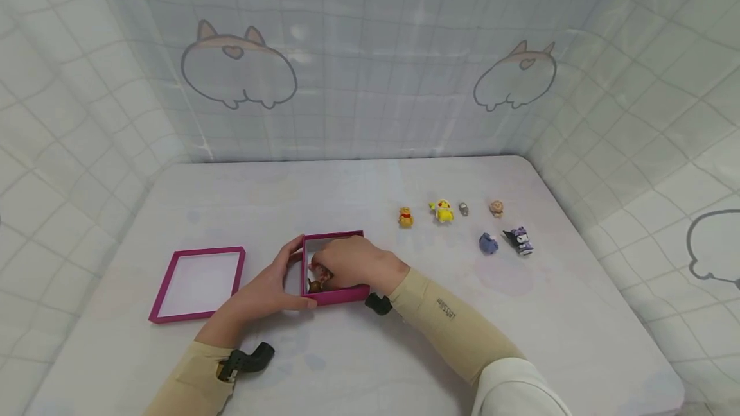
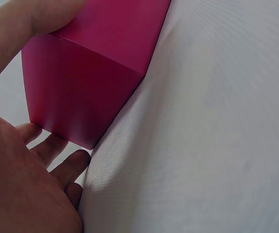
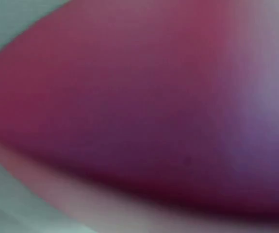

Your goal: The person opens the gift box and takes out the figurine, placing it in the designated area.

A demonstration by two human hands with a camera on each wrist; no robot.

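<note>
A magenta box [image 1: 336, 298] stands upright and open-topped near the middle of the table. My left hand [image 1: 263, 291] holds it at the left, thumb on the front wall and fingers along the left side; the left wrist view shows the same grip on the box [image 2: 76, 92]. Reaching down inside is my right hand [image 1: 352, 262], its curled fingers at a small pinkish figurine [image 1: 321, 274]. Beside that figurine sits a brown one [image 1: 314, 286]. The hand hides much of the box's inside. In the right wrist view the box wall [image 3: 129, 97] fills the picture, blurred.
A magenta-rimmed lid [image 1: 239, 271] lies left of the box. To the right stand several figurines: an orange bear [image 1: 406, 217], a yellow one [image 1: 443, 211], a small grey one [image 1: 464, 208], a tan one [image 1: 496, 208], a blue one [image 1: 488, 244] and a purple-white one [image 1: 521, 241].
</note>
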